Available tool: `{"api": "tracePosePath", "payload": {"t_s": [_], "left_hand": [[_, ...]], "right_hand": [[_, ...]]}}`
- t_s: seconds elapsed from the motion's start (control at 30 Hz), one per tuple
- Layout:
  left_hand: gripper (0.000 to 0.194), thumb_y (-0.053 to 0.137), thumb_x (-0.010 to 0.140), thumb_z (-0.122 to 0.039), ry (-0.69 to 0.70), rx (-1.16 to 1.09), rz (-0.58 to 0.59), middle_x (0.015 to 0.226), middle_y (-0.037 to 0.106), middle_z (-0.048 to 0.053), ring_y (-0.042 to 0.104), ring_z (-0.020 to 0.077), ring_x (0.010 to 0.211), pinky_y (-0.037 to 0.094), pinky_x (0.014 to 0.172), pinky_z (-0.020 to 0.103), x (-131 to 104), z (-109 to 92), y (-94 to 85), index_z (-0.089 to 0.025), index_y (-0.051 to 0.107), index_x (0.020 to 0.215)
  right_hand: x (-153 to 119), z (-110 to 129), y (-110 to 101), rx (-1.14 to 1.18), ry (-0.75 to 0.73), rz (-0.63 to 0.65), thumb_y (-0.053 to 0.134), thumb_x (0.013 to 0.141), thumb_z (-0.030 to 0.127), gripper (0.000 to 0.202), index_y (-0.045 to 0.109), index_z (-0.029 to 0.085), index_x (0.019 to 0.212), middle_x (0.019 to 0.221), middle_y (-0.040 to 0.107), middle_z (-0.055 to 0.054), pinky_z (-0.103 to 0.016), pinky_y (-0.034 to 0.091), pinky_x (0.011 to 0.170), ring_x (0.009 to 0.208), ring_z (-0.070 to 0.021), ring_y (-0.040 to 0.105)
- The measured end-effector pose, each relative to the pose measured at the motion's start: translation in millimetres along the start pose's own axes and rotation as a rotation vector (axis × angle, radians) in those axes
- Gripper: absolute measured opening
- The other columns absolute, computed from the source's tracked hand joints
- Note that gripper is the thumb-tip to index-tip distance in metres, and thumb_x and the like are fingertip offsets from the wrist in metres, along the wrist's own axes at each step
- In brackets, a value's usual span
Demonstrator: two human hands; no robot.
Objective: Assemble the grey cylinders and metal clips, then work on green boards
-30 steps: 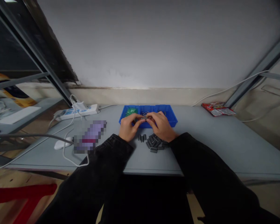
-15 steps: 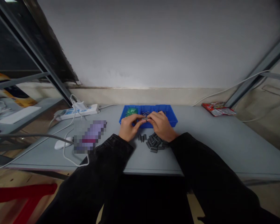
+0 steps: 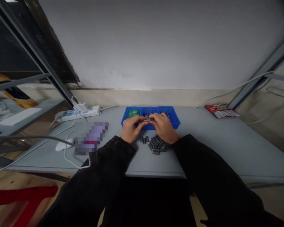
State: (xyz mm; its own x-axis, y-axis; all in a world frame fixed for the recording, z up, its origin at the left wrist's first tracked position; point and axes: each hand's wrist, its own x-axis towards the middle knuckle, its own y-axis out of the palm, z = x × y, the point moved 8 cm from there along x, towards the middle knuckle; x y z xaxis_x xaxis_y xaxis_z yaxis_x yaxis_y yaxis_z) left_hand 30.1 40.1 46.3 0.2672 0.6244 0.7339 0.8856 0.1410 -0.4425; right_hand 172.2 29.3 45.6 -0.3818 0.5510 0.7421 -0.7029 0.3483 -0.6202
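At the blue tray (image 3: 175,121), both hands (image 3: 164,127) pinch a small grey piece (image 3: 147,120), its ends partly hidden.

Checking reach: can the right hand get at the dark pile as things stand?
Likely yes: the pile lies close by the right hand, mostly uncovered, though that hand holds a part.
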Motion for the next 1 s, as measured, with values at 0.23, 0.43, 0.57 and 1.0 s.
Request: {"api": "tracePosePath", "payload": {"t_s": [0.23,0.43,0.57,1.0], "left_hand": [[0.017,0.070,0.092,-0.032,0.005,0.024,-0.011,0.089,0.077,0.005,0.068,0.0128,0.071,0.056,0.064,0.024,0.1,0.8,-0.7,-0.017,0.075,0.099],[0.017,0.069,0.092,-0.032,-0.037,0.052,-0.015,0.087,0.077,0.005,0.068,0.0135,0.071,0.055,0.065,0.025,-0.3,5.2,-1.4,-0.017,0.075,0.097],[0.017,0.069,0.093,-0.031,-0.017,0.035,0.005,0.090,0.077,0.006,0.069,0.0134,0.072,0.055,0.065,0.024,-0.1,2.0,0.2,-0.017,0.075,0.101],[0.015,0.069,0.092,-0.030,-0.047,0.040,-0.031,0.088,0.077,0.004,0.069,0.0138,0.072,0.056,0.066,0.025,0.0,5.3,-2.5,-0.017,0.075,0.097]], "right_hand": [[-0.4,-0.2,0.6,0.001,0.021,0.023,0.039,0.106,0.028,0.023,0.060,0.022,0.097,0.095,0.069,-0.005,-0.037,0.037,0.082,0.085,-0.0204,0.059],[-0.2,4.5,-2.9,0.007,0.014,0.018,0.053,0.100,0.023,0.012,0.057,0.018,0.110,0.101,0.068,-0.008,-0.036,0.040,0.082,0.089,-0.0225,0.059],[0.3,2.6,-1.4,-0.004,0.008,0.012,0.047,0.102,0.022,0.010,0.057,0.020,0.102,0.097,0.067,-0.007,-0.036,0.040,0.080,0.087,-0.0227,0.057],[-1.6,-0.3,1.0,0.016,0.052,0.037,0.052,0.101,0.029,0.020,0.055,0.021,0.119,0.100,0.068,-0.007,-0.039,0.040,0.082,0.089,-0.0239,0.059]]}}
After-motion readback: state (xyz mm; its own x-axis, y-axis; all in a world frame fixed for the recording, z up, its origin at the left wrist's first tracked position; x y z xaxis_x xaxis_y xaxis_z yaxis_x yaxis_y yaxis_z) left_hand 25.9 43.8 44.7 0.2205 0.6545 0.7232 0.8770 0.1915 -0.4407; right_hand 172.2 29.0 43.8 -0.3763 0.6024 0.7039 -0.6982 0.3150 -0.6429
